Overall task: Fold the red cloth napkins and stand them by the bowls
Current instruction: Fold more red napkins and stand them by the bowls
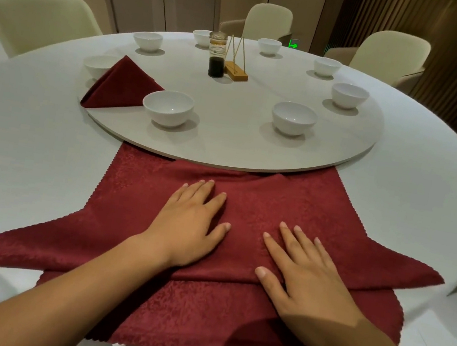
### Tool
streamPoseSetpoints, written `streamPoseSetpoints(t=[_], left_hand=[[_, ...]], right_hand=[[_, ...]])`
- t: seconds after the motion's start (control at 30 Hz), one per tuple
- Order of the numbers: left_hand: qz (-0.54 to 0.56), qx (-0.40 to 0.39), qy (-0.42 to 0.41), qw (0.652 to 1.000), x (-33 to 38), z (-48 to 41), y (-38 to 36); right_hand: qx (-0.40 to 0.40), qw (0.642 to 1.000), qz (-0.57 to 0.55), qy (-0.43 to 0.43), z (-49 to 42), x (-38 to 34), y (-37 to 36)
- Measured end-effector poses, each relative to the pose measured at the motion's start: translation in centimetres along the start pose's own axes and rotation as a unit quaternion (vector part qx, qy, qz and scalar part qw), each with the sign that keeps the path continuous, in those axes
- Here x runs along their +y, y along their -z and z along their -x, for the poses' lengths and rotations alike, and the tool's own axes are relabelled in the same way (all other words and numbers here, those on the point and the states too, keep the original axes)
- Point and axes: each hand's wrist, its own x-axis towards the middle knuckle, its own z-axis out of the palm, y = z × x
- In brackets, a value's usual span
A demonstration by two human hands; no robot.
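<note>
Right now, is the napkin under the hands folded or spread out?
Spread flat: the red napkin lies on the table, corners out, over more red cloth; left hand and right hand press it.

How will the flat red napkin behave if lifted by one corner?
Probably floppy: the red napkin lies in soft overlapping layers and ripples at the turntable. Likely light, being thin. It may slide on the smooth table; the left hand and right hand press it flat.
</note>
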Motion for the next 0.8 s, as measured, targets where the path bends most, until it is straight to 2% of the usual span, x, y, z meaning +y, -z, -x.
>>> streamPoseSetpoints(t=[0.07, 0.23, 0.43, 0.57, 0.7, 0.8], left_hand=[[0.02, 0.012, -0.036, 0.999, 1.1, 0.3, 0.5], [0.034, -0.039, -0.07, 0.996, 2.6, 0.8, -0.5], [0.061, -0.036, -0.075, 0.995, 2.2, 1.1, -1.3], [0.115, 0.008, -0.086, 0.99, 1.8, 1.1, -1.6], [0.134, 0.073, -0.178, 0.972, 2.2, 1.7, -0.6], [0.147, 0.048, -0.236, 0.959, 3.5, 2.6, 0.2]], right_hand=[[0.0, 1.0, -0.004, 0.0, 0.2, 0.1, -0.4], [0.019, 0.999, -0.051, 0.0, 0.6, 1.0, -0.5], [0.086, 0.988, -0.126, -0.015, 2.7, 6.1, -0.4], [0.173, 0.966, -0.19, -0.003, 4.8, 10.3, -0.1], [0.206, 0.964, -0.166, -0.021, 5.8, 13.1, 0.7], [0.209, 0.964, -0.162, -0.012, 5.9, 14.0, 0.7]])
